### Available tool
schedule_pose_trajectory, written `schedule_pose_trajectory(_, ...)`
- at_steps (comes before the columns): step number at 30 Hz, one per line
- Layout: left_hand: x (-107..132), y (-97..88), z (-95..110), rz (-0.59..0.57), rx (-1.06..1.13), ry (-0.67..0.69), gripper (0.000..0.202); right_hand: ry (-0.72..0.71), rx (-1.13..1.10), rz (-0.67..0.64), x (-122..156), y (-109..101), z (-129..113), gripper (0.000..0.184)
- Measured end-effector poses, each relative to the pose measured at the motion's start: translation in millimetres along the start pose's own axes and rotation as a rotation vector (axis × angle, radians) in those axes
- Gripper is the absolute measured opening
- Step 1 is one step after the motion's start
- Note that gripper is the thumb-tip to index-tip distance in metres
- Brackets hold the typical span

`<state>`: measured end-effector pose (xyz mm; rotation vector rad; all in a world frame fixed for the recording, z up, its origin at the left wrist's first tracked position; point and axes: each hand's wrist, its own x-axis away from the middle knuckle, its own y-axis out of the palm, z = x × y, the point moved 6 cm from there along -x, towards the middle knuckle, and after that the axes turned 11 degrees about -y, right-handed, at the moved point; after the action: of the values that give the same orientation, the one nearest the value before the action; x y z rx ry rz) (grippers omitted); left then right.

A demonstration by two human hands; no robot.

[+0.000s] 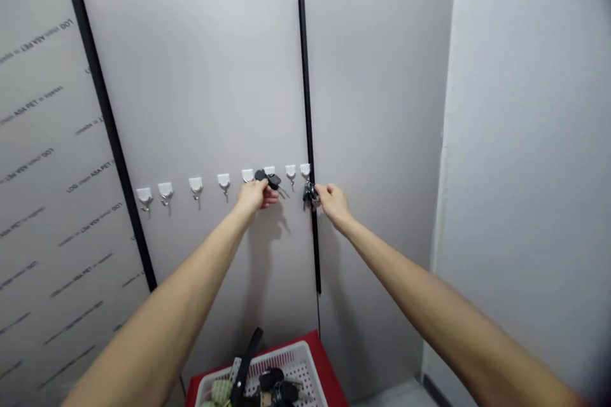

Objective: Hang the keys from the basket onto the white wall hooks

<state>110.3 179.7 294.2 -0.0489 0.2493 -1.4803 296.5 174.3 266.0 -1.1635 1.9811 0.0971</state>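
Note:
A row of several white stick-on hooks [195, 185] runs across a grey cabinet door [200, 76]. My left hand [254, 196] is closed on a black car key [267, 178] with a metal blade, held up at a hook near the right end of the row. My right hand [333, 202] pinches a small bunch of keys [309, 193] that hangs below the rightmost hook [305, 171], beside the door's black edge strip [308, 114].
A white plastic basket [298, 362] with more keys and a black strap sits on a red surface [329, 362] below. A white wall [525, 140] stands close on the right. A film-covered panel [38, 172] leans at the left.

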Motion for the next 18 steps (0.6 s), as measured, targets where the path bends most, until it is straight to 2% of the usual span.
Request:
schedule_pose_trajectory(1, 0.9, -3.6, 9.9, -0.036, 0.004, -0.003, 0.022, 0.01, 0.079, 0.006, -3.3, -1.5, 0.8, 0.033)
schedule_pose_trajectory(3, 1.1, -10.6, 30.2, -0.068, -0.055, -0.006, 0.027, 0.028, 0.187, -0.06, -7.1, 2.6, 1.4, 0.032)
schedule_pose_trajectory(5, -0.1, -17.0, 49.2, -0.028, -0.228, 0.006, 0.029, 0.027, 0.251, -0.12, -7.1, 7.5, 0.0, 0.033)
schedule_pose_trajectory(6, -0.8, -20.0, 58.2, 0.027, -0.362, 0.026, 0.029, 0.018, 0.292, -0.103, -6.4, 6.9, -1.6, 0.036)
schedule_pose_trajectory(8, -0.7, -25.8, 76.4, 0.21, -0.65, 0.113, 0.027, 0.001, 0.372, -0.03, -3.9, 2.5, -5.2, 0.044)
schedule_pose_trajectory(10, 1.4, -26.7, 91.6, 0.37, -0.828, 0.237, 0.025, -0.004, 0.411, -0.019, -1.5, 1.8, -6.9, 0.043)
schedule_pose_trajectory(12, 2.8, -24.9, 99.0, 0.437, -0.83, 0.333, 0.029, 0.0, 0.401, -0.093, -0.3, 7.6, -6.0, 0.037)
schedule_pose_trajectory(14, 3.6, -23.3, 98.8, 0.422, -0.713, 0.388, 0.035, -0.018, 0.381, -0.16, -0.8, 15.1, -5.9, 0.033)
schedule_pose_trajectory(16, 8.8, -22.8, 92.4, 0.365, -0.553, 0.436, 0.039, -0.046, 0.36, -0.163, -2.9, 20.2, -6.8, 0.032)
schedule_pose_trajectory(18, 21.9, -19.1, 78.0, 0.231, -0.448, 0.484, 0.042, -0.046, 0.323, -0.138, -5.5, 23.0, -6.0, 0.03)
